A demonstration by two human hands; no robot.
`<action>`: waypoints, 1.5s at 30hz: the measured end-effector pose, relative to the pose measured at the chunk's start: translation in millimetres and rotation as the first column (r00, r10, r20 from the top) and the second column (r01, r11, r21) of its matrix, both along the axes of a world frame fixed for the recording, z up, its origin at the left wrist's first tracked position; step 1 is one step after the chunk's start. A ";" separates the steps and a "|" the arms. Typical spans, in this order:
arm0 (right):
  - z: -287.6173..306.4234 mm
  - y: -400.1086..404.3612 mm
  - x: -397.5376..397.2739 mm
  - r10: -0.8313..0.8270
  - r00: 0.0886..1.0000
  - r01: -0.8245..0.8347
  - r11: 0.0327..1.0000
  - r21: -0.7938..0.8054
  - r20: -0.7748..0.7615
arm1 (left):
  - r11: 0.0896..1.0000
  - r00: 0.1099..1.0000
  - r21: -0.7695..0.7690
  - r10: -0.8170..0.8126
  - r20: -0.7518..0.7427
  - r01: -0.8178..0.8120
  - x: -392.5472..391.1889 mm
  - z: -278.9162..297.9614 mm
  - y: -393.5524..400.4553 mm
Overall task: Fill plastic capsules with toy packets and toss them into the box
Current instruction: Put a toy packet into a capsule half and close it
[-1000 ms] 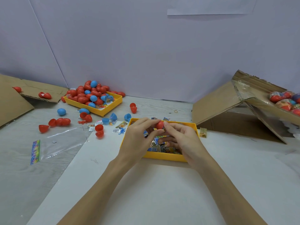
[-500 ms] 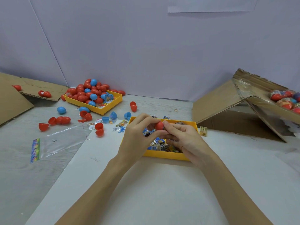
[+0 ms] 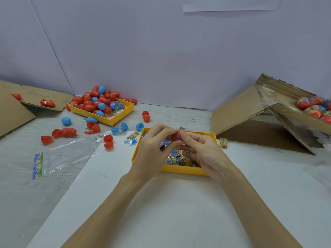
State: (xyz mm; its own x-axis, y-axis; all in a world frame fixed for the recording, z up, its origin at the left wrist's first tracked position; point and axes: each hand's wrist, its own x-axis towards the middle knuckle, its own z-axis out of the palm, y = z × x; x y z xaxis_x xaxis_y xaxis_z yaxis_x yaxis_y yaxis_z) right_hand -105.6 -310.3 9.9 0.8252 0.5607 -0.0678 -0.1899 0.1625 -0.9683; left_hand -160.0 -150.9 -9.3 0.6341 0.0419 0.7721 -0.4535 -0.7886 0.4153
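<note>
1. A red capsule [image 3: 177, 136] is pinched between the fingertips of the left hand [image 3: 154, 149] and the right hand [image 3: 202, 151], just above the near yellow tray [image 3: 179, 169] of toy packets [image 3: 174, 158].
2. Both hands are curled round the capsule; whether it is fully closed cannot be told, as it is largely hidden by the fingers.
3. The step in hand is judged to be the pressing together of the halves over a packet.
4. Next, a toss to the right is called for, toward the cardboard box [image 3: 293, 111], where filled capsules [image 3: 313, 108] are already gathered.
5. Empty capsules are heaped in the far tray [image 3: 123, 113] on the desk [image 3: 179, 212].
</note>
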 end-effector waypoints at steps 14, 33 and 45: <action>-1.9 -0.4 -0.1 -0.030 0.999 0.031 0.998 0.054 -0.025 | 0.990 0.992 -0.115 -0.097 -0.077 0.087 -2.9 7.1 7.3; -5.1 2.3 -0.6 -0.107 0.994 0.107 0.990 0.097 -0.001 | 0.975 0.990 -0.199 -0.121 -0.076 0.104 -1.8 5.1 5.9; -14.3 7.2 -1.6 -0.191 0.950 0.196 0.981 0.005 0.246 | 0.969 0.985 -0.236 -0.108 -0.136 0.074 -2.0 1.7 6.1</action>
State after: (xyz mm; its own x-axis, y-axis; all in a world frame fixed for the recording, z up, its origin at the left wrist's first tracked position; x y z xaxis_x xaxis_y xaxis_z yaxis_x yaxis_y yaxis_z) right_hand -107.2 -303.1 -4.4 0.9105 0.3892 0.1396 0.0855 0.1532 -0.9845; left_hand -162.0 -144.8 -7.6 0.7488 0.1441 0.6469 -0.4395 -0.6227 0.6474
